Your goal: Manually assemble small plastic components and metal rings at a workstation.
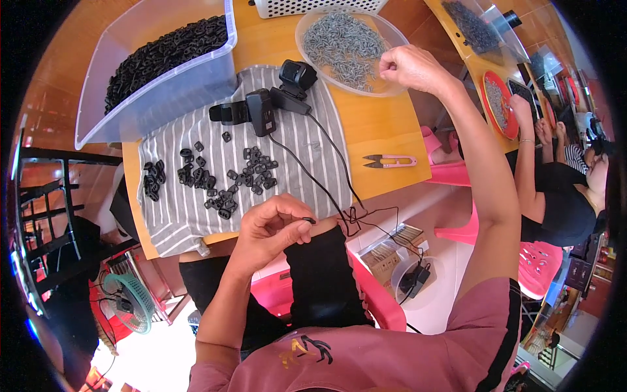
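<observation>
My left hand (271,228) is closed in front of the table edge, pinching a small black plastic piece (309,220) between thumb and index finger. My right hand (415,68) is at the right rim of a clear round bowl (392,32), its fingers pressed together; whatever they hold, if anything, is hidden. Small grey metal pieces (343,49), resembling screws, fill the bowl. Loose small black plastic pieces (258,171) lie in several groups on a grey striped cloth (297,189). A translucent bin (189,85) at the far left holds many more black pieces (163,59).
Two black strapped devices (261,112) rest on the cloth, their cables (320,179) trailing over the table's front edge. Pink-handled thread snips (392,161) lie on the wooden table (375,134). A white perforated basket (320,6) stands behind. At right, a co-worker (555,196) sits by a red tray (496,104).
</observation>
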